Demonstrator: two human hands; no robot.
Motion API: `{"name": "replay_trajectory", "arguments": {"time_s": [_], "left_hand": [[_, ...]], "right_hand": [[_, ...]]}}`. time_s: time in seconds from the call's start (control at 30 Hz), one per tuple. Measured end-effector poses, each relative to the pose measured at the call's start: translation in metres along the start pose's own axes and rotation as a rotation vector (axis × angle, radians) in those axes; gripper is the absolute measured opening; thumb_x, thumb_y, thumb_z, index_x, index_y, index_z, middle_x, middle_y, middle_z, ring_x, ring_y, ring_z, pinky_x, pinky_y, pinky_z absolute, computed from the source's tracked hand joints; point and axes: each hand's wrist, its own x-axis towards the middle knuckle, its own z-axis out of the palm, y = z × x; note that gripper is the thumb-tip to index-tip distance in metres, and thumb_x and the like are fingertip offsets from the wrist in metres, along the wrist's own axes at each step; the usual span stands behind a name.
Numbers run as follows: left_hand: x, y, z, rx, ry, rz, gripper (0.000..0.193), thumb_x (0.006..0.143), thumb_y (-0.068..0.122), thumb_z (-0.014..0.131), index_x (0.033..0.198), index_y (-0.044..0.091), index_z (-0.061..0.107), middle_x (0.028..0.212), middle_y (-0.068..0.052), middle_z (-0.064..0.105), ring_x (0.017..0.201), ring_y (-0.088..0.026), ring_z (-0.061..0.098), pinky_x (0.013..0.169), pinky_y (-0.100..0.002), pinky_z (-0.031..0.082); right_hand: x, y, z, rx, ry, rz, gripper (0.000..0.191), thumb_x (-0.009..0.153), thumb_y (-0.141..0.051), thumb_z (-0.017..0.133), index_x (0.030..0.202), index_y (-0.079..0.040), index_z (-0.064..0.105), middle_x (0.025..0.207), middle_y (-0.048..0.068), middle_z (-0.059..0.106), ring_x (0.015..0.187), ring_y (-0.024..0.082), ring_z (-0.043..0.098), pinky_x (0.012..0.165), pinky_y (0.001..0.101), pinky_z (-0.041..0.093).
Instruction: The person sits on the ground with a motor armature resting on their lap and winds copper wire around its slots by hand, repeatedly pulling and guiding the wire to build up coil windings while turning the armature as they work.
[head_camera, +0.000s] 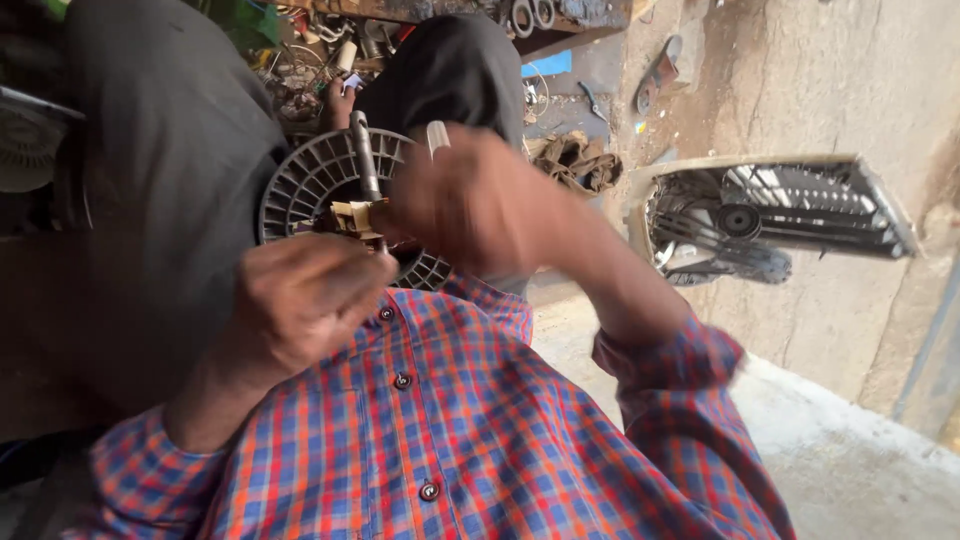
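Presently the view looks down the wearer's chest, over a red-and-blue plaid shirt (450, 430) with dark buttons. Left hand (300, 300): fingers curled, lying just below a small tan part (355, 215) at the hub of a round grey fan grille (310, 180); whether it grips anything cannot be told, the fingertips being hidden. Right hand (470, 200): motion-blurred, closed into a fist round a tool handle, whose pale end (438, 135) sticks up above the knuckles. A dark metal shaft (365, 155) rises upright from the tan part, close beside the right hand. Grille rests on the lap, against dark trousers (170, 170). Well apart, to the right, a cream fan housing (770, 215) with black blades leans on a bare wall. Scattered metal scrap (330, 50) lies on the floor beyond the knees.
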Motion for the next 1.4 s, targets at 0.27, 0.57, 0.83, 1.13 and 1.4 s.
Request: {"name": "replay_trajectory", "arguments": {"time_s": [0.27,0.57,0.83,1.13,1.4], "left_hand": [[0.033,-0.012,-0.009,-0.231,0.280,-0.186,0.009,0.093,0.004,0.078,0.097,0.004,0.070,0.088,-0.006,0.065,0.070,-0.015,0.063,0.058,-0.027,0.048],[0.104,-0.090,0.002,-0.134,-0.493,-0.246,0.029,0.080,0.033,0.080,0.086,0.004,0.080,0.086,-0.014,0.075,0.080,-0.029,0.072,0.074,-0.042,0.055],[0.055,-0.015,-0.026,-0.272,-0.001,-0.036,0.013,0.094,0.004,0.079,0.106,0.004,0.076,0.100,-0.011,0.073,0.089,-0.024,0.071,0.076,-0.033,0.058],[-0.004,-0.010,-0.002,0.034,0.137,-0.086,0.012,0.089,0.001,0.081,0.092,0.004,0.070,0.086,-0.009,0.065,0.073,-0.021,0.065,0.063,-0.032,0.054],[0.111,-0.053,-0.006,-0.160,-0.334,-0.226,0.021,0.083,0.023,0.085,0.085,0.004,0.076,0.076,-0.011,0.071,0.071,-0.025,0.069,0.070,-0.038,0.053]], "right_hand": [[0.000,0.086,0.020,-0.046,0.275,0.392,0.014,0.090,-0.018,0.083,0.092,-0.007,0.075,0.089,0.007,0.072,0.083,0.028,0.069,0.071,0.0395,0.055],[-0.041,0.002,0.010,-0.455,0.067,0.187,0.011,0.090,-0.016,0.078,0.099,-0.010,0.076,0.086,0.007,0.065,0.077,0.023,0.064,0.059,0.0382,0.049],[-0.038,-0.050,0.019,-0.133,-0.179,-0.008,0.018,0.085,-0.012,0.074,0.099,-0.001,0.071,0.088,0.008,0.061,0.071,0.023,0.061,0.062,0.0398,0.049],[0.013,0.077,0.026,-0.070,0.297,0.299,0.009,0.087,-0.010,0.081,0.088,-0.005,0.073,0.087,0.010,0.073,0.087,0.031,0.070,0.074,0.0406,0.056],[-0.029,0.046,-0.012,-0.499,0.423,0.391,0.011,0.097,-0.012,0.083,0.097,-0.007,0.073,0.084,0.008,0.068,0.077,0.029,0.068,0.067,0.0396,0.053]]}}
